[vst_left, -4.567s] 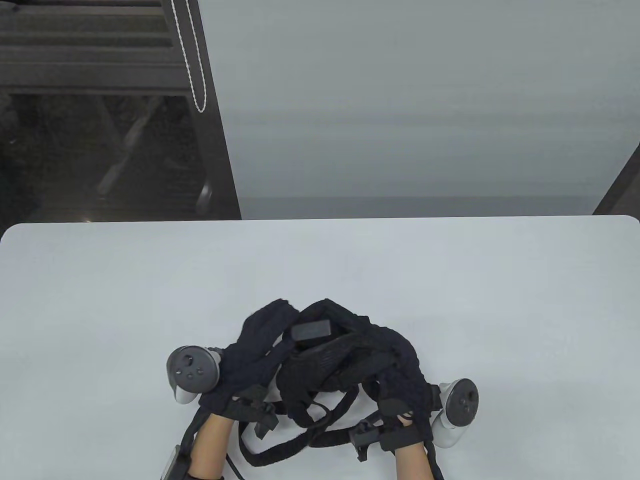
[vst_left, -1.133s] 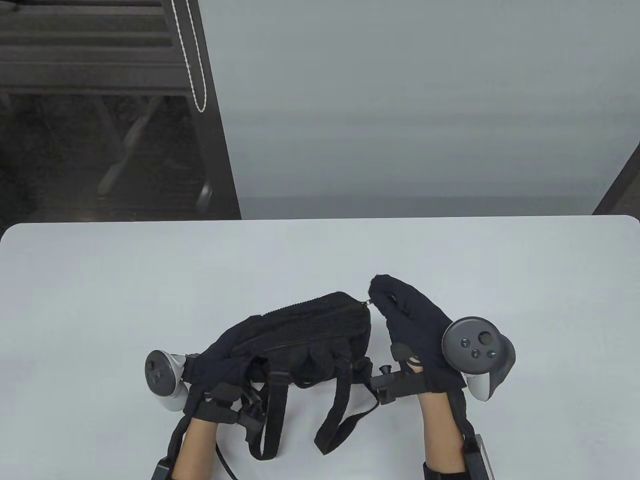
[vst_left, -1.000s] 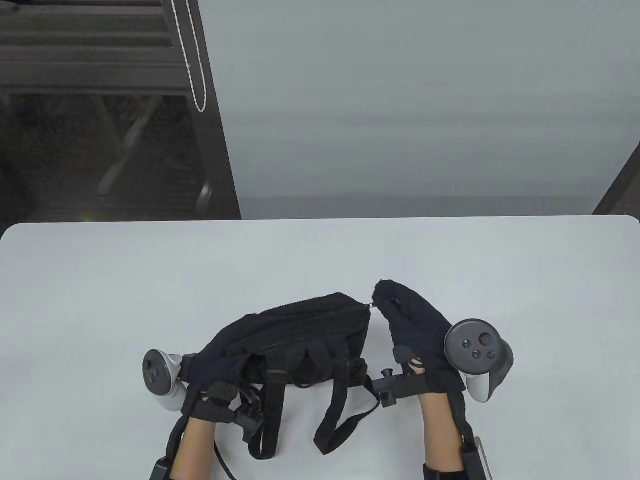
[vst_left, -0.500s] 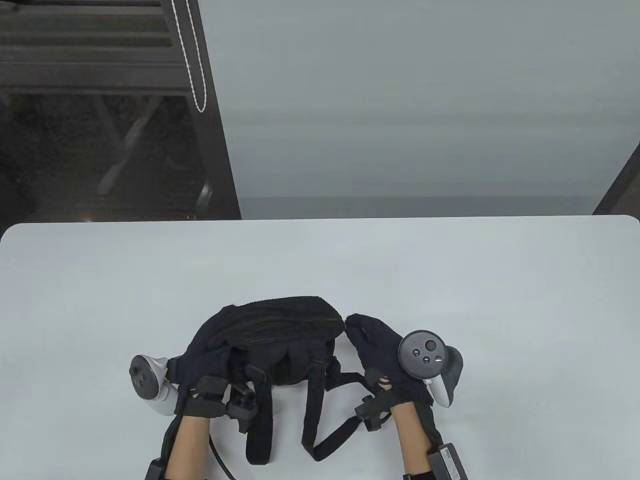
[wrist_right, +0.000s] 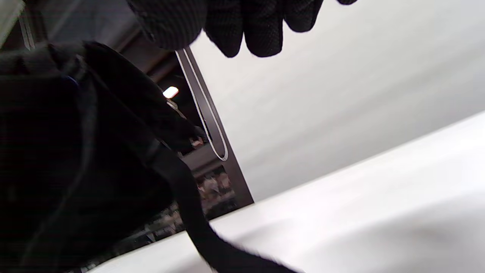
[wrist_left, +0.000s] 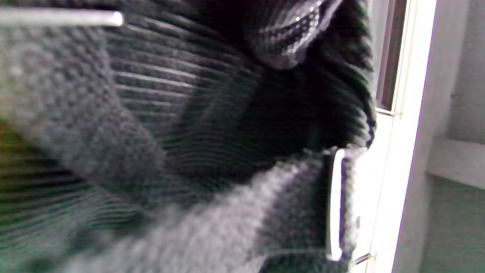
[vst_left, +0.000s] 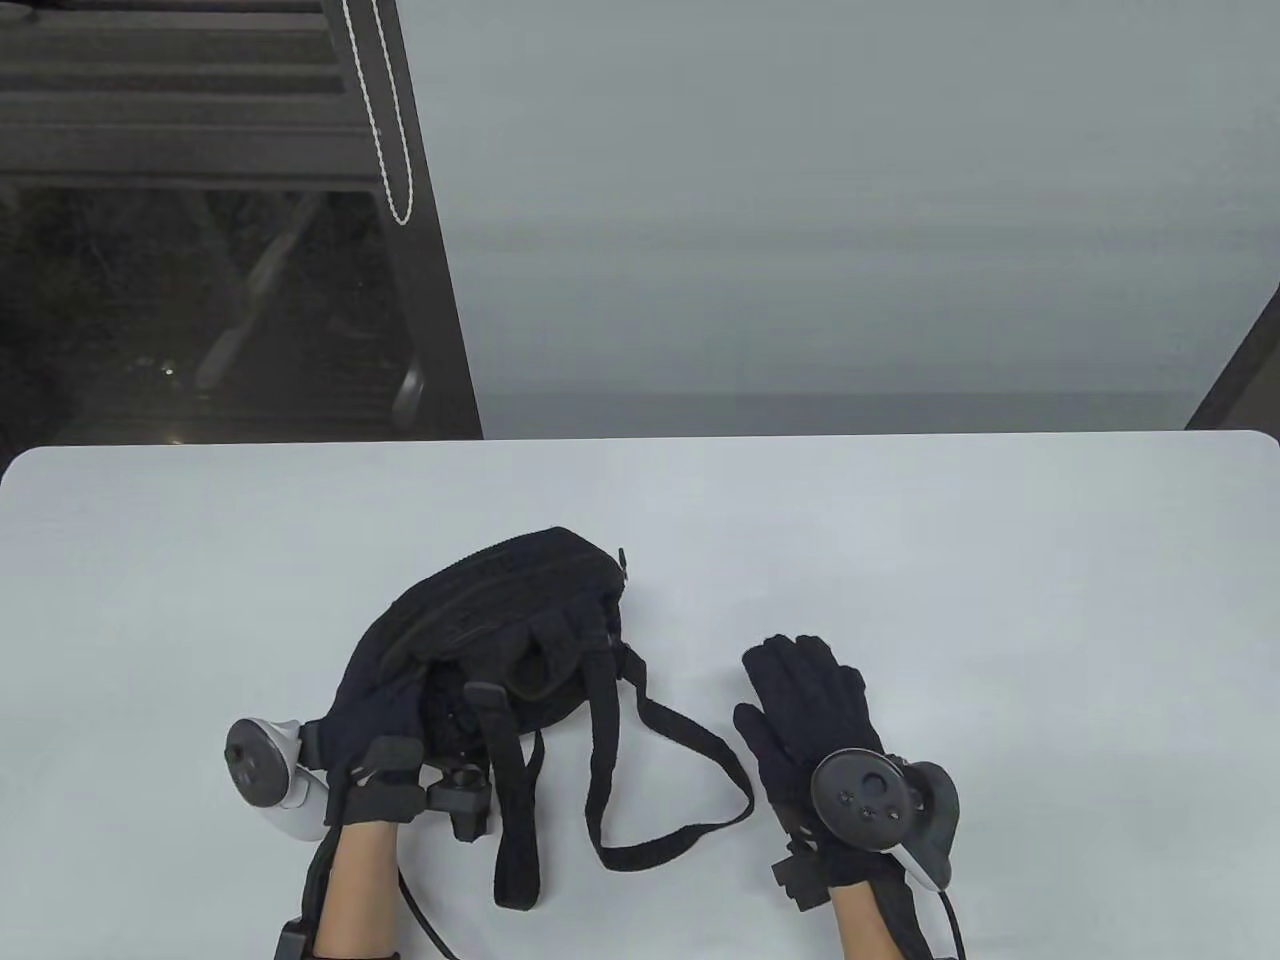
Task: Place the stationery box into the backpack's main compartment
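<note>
A small black backpack (vst_left: 500, 610) stands on the white table (vst_left: 900, 540) at the front left, its zip closed along the top, its straps (vst_left: 650, 790) trailing toward me. My left hand (vst_left: 380, 700) grips the backpack's lower left side; the left wrist view shows only blurred black fabric (wrist_left: 212, 125). My right hand (vst_left: 805, 700) lies flat on the table to the right of the backpack, fingers spread, holding nothing. In the right wrist view the fingertips (wrist_right: 242, 26) hang free and the backpack (wrist_right: 75, 151) is at the left. The stationery box is not visible.
A dark window frame with a bead cord (vst_left: 390, 150) stands beyond the table's far edge. The table's rounded far corners are at the left (vst_left: 20, 470) and right (vst_left: 1260, 450).
My right hand let go of the zip pull, drew back and now lies flat on the table. My left hand shifted the closed backpack to the left and turned it.
</note>
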Motion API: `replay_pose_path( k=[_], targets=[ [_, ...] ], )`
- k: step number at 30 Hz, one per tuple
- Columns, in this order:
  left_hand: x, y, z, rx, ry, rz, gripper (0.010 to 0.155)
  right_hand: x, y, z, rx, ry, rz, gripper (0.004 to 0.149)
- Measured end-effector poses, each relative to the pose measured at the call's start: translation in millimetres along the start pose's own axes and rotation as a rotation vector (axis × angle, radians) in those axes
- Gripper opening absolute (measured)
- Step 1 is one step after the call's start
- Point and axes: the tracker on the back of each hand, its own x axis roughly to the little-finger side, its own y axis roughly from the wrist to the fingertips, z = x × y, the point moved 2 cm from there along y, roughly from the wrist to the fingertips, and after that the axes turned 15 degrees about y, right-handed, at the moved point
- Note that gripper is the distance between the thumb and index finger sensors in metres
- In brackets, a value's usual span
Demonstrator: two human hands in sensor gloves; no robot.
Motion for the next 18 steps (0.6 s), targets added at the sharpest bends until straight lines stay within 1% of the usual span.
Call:
replay_pose_path(
  k=[1,3,5,9,12,15,18],
  targets=[
    [0,1,-3,-0.010,0.003,-0.002,0.045,9,-1,-4,-0.019,-0.029,-0.028,0.060],
    [1,1,-8,-0.024,0.017,-0.005,0.045,19,-2,-7,-0.023,-0.075,-0.067,0.064],
    [1,2,-11,-0.035,0.026,-0.008,0.045,25,-3,-12,-0.041,-0.100,-0.097,0.067],
    [2,5,-19,-0.053,0.068,-0.015,0.046,30,-5,-20,-0.087,-0.139,-0.115,0.069],
    [4,10,-31,-0.059,0.144,-0.027,0.046,29,-7,-19,-0.083,-0.113,-0.114,0.069],
    [7,19,-54,-0.086,0.234,-0.047,0.046,30,-7,-16,-0.062,-0.074,-0.117,0.069],
    [10,33,-88,-0.198,0.340,-0.068,0.046,34,-6,-13,-0.054,-0.036,-0.132,0.069]
  ],
)
